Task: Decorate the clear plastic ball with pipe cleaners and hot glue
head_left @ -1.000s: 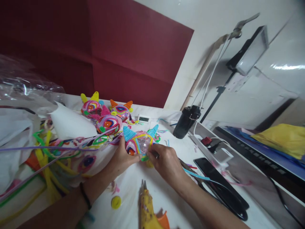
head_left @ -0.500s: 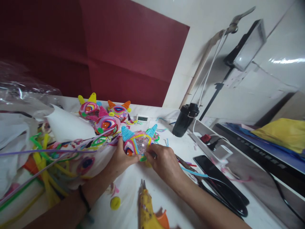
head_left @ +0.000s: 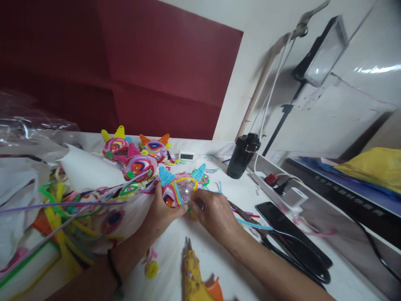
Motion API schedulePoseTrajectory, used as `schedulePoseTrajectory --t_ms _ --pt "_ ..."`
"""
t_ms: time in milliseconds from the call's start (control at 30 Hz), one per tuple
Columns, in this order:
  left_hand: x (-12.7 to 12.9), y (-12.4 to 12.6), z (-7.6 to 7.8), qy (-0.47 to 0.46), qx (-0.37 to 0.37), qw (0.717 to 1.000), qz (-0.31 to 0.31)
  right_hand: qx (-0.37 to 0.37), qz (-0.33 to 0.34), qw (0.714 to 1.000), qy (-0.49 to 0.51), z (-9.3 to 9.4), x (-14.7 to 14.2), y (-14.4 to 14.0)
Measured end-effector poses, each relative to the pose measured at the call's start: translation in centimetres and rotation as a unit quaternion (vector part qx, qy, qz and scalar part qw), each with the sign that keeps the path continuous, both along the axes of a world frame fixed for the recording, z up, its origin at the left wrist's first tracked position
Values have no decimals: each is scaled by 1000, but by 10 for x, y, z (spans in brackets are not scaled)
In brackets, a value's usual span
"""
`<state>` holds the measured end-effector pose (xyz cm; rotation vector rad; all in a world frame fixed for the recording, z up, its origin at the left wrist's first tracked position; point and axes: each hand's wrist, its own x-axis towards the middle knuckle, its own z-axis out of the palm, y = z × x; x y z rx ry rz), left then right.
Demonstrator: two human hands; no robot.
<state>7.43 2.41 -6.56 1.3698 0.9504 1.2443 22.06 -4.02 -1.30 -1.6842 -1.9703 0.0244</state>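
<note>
A colourful round pipe-cleaner ornament with blue horn-like ears and a clear shiny middle is held up just above the white table. Around its left side my left hand is closed, the thumb along the lower edge. My right hand pinches at its lower right edge; whatever lies between those fingertips is hidden. Below the hands lies a yellow glue gun with an orange trigger, its nozzle pointing away from me. Similar decorated pieces stand behind, one with pink ears and one with orange ears.
Loose pipe cleaners and white paper crowd the left. To the right lie scissors, a black phone and a power strip. A black bottle and a small digital clock stand at the back.
The camera view has shifted slightly. Both hands stay at the ornament in nearly the same pose, and nothing has visibly been let go.
</note>
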Motion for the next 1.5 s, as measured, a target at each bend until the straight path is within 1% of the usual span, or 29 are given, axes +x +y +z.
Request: schedulePoseTrajectory --t_ms 167,333,433,533,600,700,800,900,1033,1200,1333,1500 --pt "3 1 -2 8 4 1000 17 -9 -5 1000 -10 2 0 1" --pt "3 2 -5 18 12 1000 15 -22 -2 1000 -4 4 1 0" --pt "2 1 -3 18 11 1000 8 -33 5 999 8 4 3 -1" --pt "1 0 0 19 4 1000 1 -29 12 999 20 5 6 -2" --pt "2 -1 1 15 1 1000 0 -27 9 999 26 6 9 -1" --pt "2 0 4 14 -2 1000 2 -43 2 999 31 8 12 0" --pt "3 -1 6 14 -8 1000 6 -55 6 998 26 8 13 1" --pt "4 -2 7 6 -13 1000 14 -51 11 999 11 7 12 2" --pt "5 -3 3 5 -20 1000 11 -47 3 999 -10 6 8 1" --pt "7 -1 -5 11 -22 999 31 -53 -3 998 -23 5 5 0" --pt "8 0 -4 17 -27 999 38 -53 19 998 -21 6 10 1" --pt "7 2 -7 -8 1 1000 22 -79 34 996 7 12 19 1"
